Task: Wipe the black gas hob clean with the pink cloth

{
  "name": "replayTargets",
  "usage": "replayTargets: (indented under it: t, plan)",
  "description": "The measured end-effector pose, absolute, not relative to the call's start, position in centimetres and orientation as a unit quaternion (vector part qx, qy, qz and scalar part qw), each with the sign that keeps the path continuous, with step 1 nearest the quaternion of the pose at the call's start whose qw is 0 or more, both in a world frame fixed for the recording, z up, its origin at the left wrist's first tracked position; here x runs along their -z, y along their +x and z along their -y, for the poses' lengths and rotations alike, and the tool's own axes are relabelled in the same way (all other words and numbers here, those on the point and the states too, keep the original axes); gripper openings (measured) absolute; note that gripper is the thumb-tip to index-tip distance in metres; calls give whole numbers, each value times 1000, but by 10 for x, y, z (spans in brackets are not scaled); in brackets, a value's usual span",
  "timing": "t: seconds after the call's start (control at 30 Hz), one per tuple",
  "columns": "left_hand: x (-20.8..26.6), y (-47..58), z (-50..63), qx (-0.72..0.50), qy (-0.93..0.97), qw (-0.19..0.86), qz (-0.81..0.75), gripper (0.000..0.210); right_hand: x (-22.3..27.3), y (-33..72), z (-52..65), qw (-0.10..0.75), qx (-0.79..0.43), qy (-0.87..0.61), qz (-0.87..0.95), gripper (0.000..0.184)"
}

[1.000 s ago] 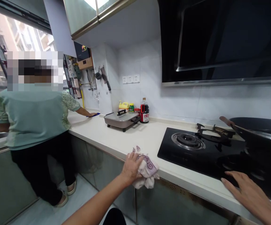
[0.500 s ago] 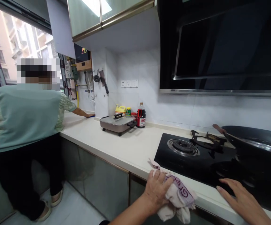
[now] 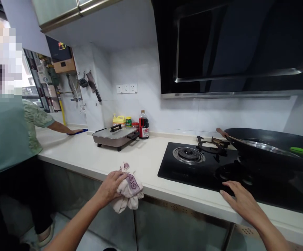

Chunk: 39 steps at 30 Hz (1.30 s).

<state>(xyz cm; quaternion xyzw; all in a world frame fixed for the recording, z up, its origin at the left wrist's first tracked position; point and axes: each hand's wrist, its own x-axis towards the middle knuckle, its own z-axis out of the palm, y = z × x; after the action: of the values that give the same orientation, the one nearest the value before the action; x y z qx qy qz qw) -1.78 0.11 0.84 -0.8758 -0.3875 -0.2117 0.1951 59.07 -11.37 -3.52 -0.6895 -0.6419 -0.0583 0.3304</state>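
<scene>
My left hand (image 3: 112,186) is closed on a white cloth (image 3: 126,195) with a purple printed band. The cloth is bunched at the counter's front edge, part of it on the top and part hanging over the front. My right hand (image 3: 239,200) holds nothing, its fingers apart, at the front edge of the black gas stove (image 3: 183,174). Whether those fingertips touch the stove or the counter, I cannot tell. A large black wok (image 3: 258,148) sits at the stove's right side, beside a loose-looking pan support (image 3: 211,148) at the back.
On the white counter (image 3: 88,151) stand a lidded electric pan (image 3: 115,137), a dark sauce bottle (image 3: 143,127) and a yellow jug (image 3: 119,120). At the left, another person (image 3: 5,136) presses a blue cloth (image 3: 80,131) on the counter. A range hood (image 3: 227,52) overhangs the stove.
My left hand has moved left along the counter edge with the cloth, away from the stove. My view has swung right. The other person's hand is still on the blue cloth.
</scene>
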Motion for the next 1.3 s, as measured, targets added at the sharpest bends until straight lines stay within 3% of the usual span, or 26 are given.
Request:
replayTargets:
  t: [0.27,0.6,0.7,0.8,0.93,1.3]
  plan:
    - [-1,13,8,235,-839,231,434,76,27,583,118,310,62,-699,642,55]
    - [30,259,79,198,-905,178,333,106,34,589,114,327,51,-690,643,55]
    - [32,315,98,197,-921,188,279,101,39,593,113,334,52,-686,644,54]
    - [33,334,104,235,-921,202,237,79,40,594,114,338,60,-683,645,53]
    - [38,306,90,277,-914,212,206,58,36,593,117,324,56,-685,650,56]
    - [20,64,22,264,-873,233,338,68,34,589,115,326,54,-690,644,56]
